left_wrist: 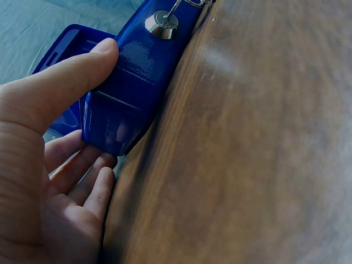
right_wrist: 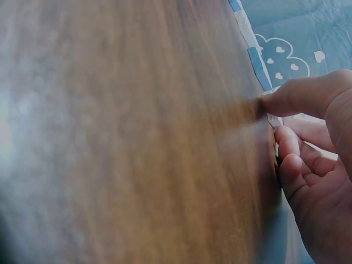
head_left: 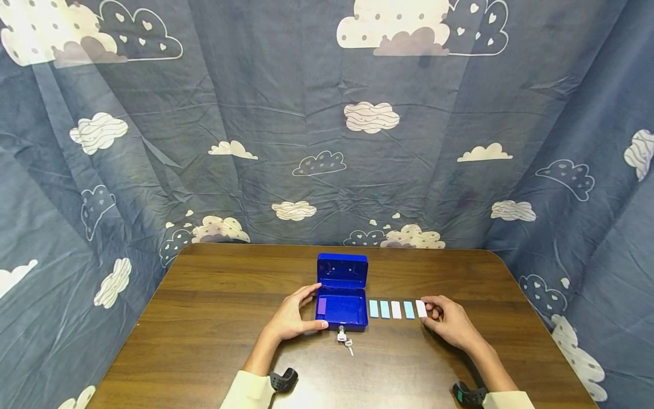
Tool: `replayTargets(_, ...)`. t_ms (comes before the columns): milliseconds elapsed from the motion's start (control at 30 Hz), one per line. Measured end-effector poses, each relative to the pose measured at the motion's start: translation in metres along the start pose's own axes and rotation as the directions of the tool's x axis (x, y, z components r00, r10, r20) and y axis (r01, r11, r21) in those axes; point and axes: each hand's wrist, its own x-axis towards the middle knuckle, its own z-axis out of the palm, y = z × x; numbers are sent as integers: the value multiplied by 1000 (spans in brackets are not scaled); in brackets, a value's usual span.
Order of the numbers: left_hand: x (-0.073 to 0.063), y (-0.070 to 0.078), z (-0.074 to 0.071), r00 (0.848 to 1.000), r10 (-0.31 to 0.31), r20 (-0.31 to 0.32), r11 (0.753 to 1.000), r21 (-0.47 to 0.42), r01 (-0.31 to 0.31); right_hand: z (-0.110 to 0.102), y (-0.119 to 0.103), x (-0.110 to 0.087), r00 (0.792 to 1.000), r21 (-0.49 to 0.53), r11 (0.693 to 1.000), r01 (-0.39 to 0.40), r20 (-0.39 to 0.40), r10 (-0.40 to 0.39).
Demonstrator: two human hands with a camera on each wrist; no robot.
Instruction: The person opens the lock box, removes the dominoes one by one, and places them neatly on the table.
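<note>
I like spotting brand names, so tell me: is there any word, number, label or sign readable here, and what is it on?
No readable text in any view.
Blue box: plain lid and walls, no lettering; its lock shows no marking.
Cards in a row beside it: blank light blue and white faces.
Purple card inside the box: blank.
Key tag: too small to read.
Curtain: only cloud pictures.

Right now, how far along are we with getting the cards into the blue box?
Done: the blue box stands open, its key in the lock, and one purple card lies inside. In hand: the left hand steadies the box while the right hand pinches the white end card. Left: four cards in the row on the table.
</note>
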Motion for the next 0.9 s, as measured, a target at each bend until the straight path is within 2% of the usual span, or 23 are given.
replayTargets(167,0,-1,0,1000,-10,0,1000,-5,10,0,2,-1,1000,4,1000,14,-3,-14)
replayTargets(333,0,0,0,1000,-12,0,1000,-7,12,-1,2,-1,1000,22,1000,-19,11,19)
replayTargets(600,-1,-1,1,1000,0,1,1000,1,0,-4,-4,-2,999,20,999,-38,-13,39)
replayTargets(900,-1,2,-1,1000,-11,5,1000,-3,11,0,-20,7,999,58,998,20,-48,-18)
